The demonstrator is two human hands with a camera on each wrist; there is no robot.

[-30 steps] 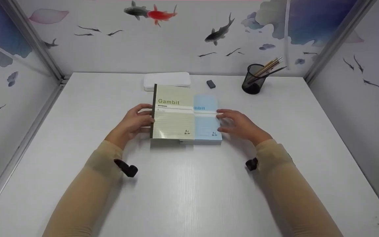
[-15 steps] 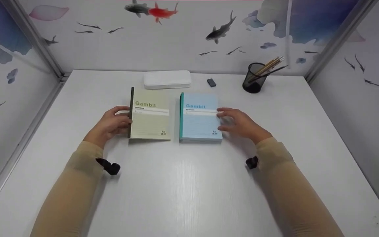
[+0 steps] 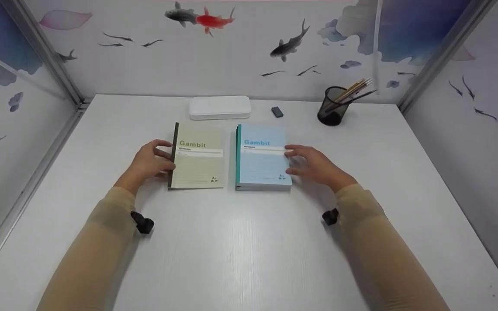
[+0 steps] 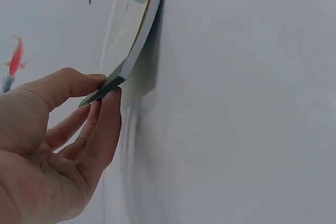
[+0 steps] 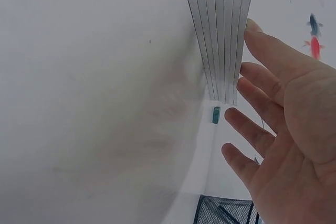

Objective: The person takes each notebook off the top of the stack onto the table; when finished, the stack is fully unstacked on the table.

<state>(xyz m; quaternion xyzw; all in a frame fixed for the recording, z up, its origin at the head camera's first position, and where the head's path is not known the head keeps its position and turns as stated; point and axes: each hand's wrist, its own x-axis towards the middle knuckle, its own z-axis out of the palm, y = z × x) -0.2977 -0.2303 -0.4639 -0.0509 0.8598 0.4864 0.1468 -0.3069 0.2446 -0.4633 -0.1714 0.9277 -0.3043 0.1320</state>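
Observation:
In the head view a pale green notebook (image 3: 198,166) with a dark spine lies left of a stack of blue notebooks (image 3: 264,166) with a teal spine. My left hand (image 3: 149,163) pinches the green notebook at its dark spine. The left wrist view shows the thumb on one side of that spine (image 4: 111,83) and fingertips on the other, the cover curving away. My right hand (image 3: 316,164) rests its fingertips at the right edge of the blue stack. Seen from the right wrist, the page edges (image 5: 220,30) of several notebooks are layered, with my right fingers spread loosely alongside.
Behind the notebooks stand a white case (image 3: 220,108), a small dark eraser (image 3: 277,112) and a black mesh cup (image 3: 333,107) with pencils. Printed panels wall the white table (image 3: 249,246) at the back and both sides.
My left hand has carried the green notebook leftward off the blue stack, then lowered it onto the table beside it. The right hand has stayed at the stack's edge.

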